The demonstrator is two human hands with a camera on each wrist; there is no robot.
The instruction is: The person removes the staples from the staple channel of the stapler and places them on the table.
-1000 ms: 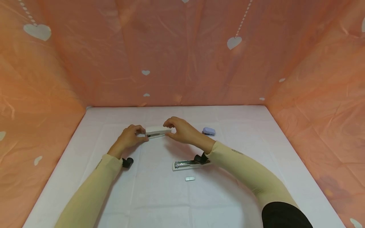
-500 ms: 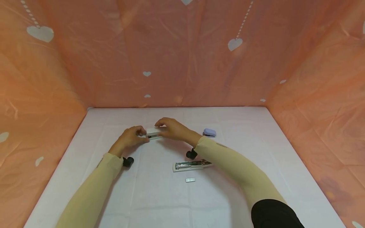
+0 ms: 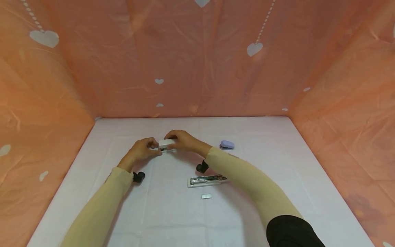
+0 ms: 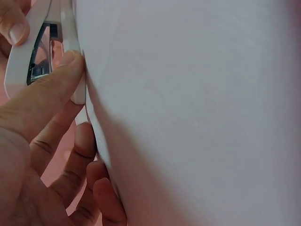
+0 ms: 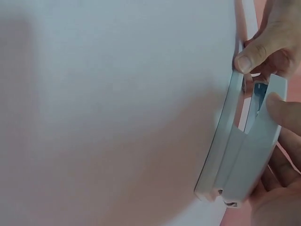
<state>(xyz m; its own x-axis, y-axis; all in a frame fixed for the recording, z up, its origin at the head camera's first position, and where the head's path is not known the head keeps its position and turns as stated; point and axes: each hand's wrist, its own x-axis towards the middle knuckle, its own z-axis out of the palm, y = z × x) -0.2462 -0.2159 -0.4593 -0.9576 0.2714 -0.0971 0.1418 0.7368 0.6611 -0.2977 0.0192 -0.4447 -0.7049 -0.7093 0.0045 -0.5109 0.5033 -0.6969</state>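
Left of head-view centre, pinching white stapler (image 3: 164, 142) by the base with left hand (image 3: 142, 149), by the top with right hand (image 3: 182, 141); could nip left thumb (image 4: 56, 81) by pressing down.

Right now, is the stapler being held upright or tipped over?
Upright: the white stapler has its base facing the tablecloth, its top above.

The long plastic stapler (image 5: 247, 162) is plain white, the small compact stapler (image 3: 227, 144) lilac, and the slim opened stapler (image 3: 203, 181) silver over off-white. Silvery staples (image 3: 206, 196) stand out against the white tablecloth (image 3: 166, 212). White hearts and dotted strings pattern the orange sheeting (image 3: 185, 58); the fabric sleeves (image 3: 98, 202) are pale yellow-beige.
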